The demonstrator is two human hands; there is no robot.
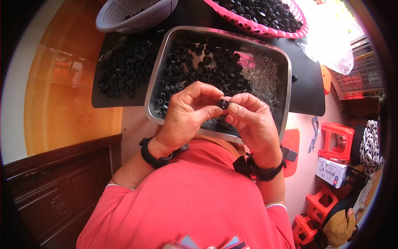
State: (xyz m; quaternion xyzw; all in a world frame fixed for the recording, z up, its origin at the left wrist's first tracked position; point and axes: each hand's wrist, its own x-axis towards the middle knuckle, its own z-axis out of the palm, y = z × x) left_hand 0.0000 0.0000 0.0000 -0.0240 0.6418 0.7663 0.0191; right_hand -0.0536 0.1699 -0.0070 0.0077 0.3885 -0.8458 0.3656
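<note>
Black plastic part, orientation unclear, pinched

A small black plastic cap (round, partly hidden) sits pinched between the fingertips of both hands, above the metal tray's near edge.

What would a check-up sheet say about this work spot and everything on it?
Surface: black tabletop, mostly covered.
Job's things: small black part pinched between both hands over the metal tray, which holds black parts on its left and thin metal pins on its right.
Clutter: loose black parts pile, white basket, pink basket of black caps, clear plastic bag.
Grippers: left hand and right hand, fingertips closed on the part; black wristbands.
Cables: nothing seen.
Surroundings: red stools, cardboard box, wooden cabinet.
</note>
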